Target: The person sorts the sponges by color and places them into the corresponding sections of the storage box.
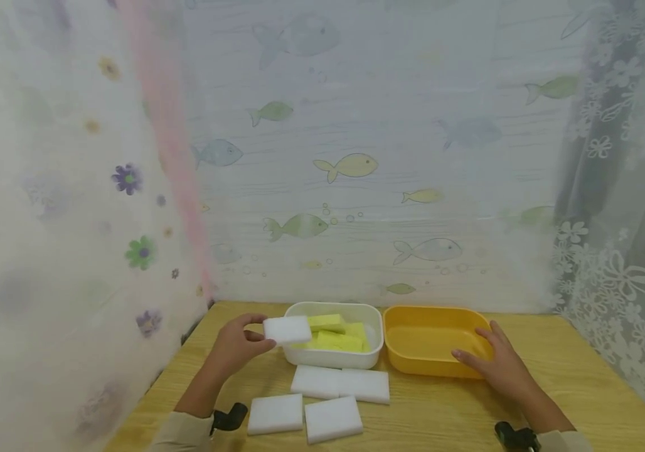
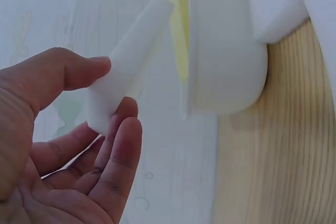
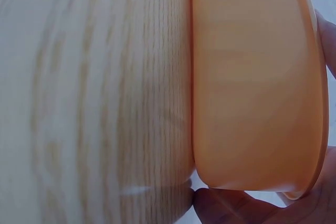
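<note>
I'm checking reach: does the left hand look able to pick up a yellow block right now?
Probably not: the left hand pinches a white block, though the open white container leaves the yellow blocks exposed nearby.

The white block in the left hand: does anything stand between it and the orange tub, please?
Yes: the white tub, holding yellow blocks, stands between the white block and the orange tub.

The head view looks forward and down from above and behind the left hand (image 1: 236,346) and right hand (image 1: 500,361), farthest off. Each wrist view, turned sideways, looks from close by its own hand: the left shares the white bin (image 1: 330,360) with the head view, the right the orange bin (image 1: 426,366).
</note>
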A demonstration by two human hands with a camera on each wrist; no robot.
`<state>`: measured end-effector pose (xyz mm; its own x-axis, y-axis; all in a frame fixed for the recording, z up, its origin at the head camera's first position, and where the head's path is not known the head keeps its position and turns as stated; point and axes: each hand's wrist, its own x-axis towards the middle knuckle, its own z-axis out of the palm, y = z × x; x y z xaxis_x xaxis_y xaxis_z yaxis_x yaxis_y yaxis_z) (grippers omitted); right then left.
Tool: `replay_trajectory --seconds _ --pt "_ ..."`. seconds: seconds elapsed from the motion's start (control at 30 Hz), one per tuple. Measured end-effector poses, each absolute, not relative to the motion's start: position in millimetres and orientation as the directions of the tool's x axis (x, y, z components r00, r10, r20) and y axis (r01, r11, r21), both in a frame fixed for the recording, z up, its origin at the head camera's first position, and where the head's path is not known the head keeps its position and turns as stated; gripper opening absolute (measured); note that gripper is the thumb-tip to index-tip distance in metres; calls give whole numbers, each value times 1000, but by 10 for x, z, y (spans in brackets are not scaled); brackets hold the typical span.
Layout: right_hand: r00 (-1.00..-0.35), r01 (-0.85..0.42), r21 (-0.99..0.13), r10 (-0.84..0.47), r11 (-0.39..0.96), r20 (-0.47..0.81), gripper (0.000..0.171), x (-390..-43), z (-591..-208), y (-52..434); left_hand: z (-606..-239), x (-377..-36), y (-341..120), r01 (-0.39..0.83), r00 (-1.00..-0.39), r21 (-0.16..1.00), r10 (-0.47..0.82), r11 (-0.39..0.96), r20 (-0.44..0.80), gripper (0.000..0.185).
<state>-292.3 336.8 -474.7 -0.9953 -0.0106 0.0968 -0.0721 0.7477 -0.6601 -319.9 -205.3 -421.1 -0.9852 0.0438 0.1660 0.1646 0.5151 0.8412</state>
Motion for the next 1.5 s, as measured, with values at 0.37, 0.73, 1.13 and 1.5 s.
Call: replay_trajectory --seconds 0.37,0.73,1.13,1.5 --pt "-995 -65 -657 -3 751 96 98 -2931 -4747 3343 -4226 -3260 -1853 190 -981 876 39 443 192 64" --pt "-996 -62 -672 -3 738 88 98 -2924 -4746 3350 -4133 -3344 -1531 265 -964 913 67 310 257 60" --pt "-995 -70 -675 -5 735 98 98 -2927 -4739 3335 -3886 -3390 -1199 320 -947 915 49 244 318 60" --pt "-997 -44 -660 7 750 74 99 -2942 -4751 3339 -3805 -3494 -843 382 -920 890 14 249 391 57"
